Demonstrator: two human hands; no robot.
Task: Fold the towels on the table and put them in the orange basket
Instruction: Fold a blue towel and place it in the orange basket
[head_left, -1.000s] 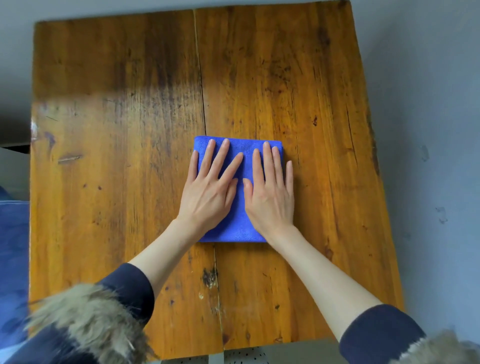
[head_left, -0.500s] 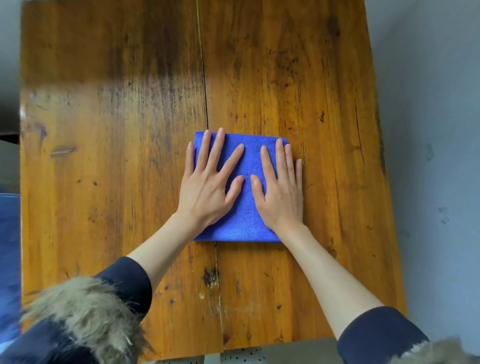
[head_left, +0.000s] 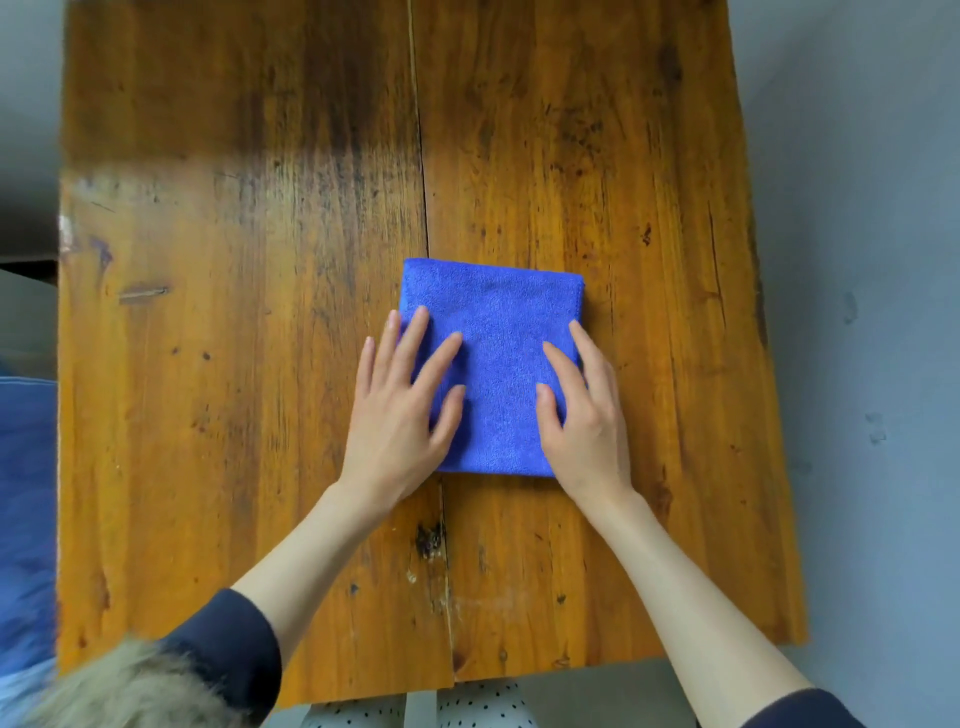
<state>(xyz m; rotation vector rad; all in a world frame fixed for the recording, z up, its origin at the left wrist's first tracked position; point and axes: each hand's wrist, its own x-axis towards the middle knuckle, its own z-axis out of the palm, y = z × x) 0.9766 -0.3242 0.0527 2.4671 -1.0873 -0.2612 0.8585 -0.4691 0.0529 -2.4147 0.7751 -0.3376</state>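
A blue towel (head_left: 497, 343), folded into a small rectangle, lies flat near the middle of the wooden table (head_left: 260, 364). My left hand (head_left: 400, 410) rests on the towel's left edge, fingers spread, partly on the wood. My right hand (head_left: 584, 410) lies on the towel's right edge, fingers slightly curled. Neither hand grips the cloth. The orange basket is out of view.
A long crack (head_left: 423, 197) runs down the middle of the table. Grey floor (head_left: 872, 312) lies to the right of the table. Something blue (head_left: 26, 493) sits off the table's left edge. My fur-trimmed dark sleeves are at the bottom.
Both hands have slid apart and back toward me, from flat side by side on the towel's middle to its left and right edges. The towel's far half is now uncovered.
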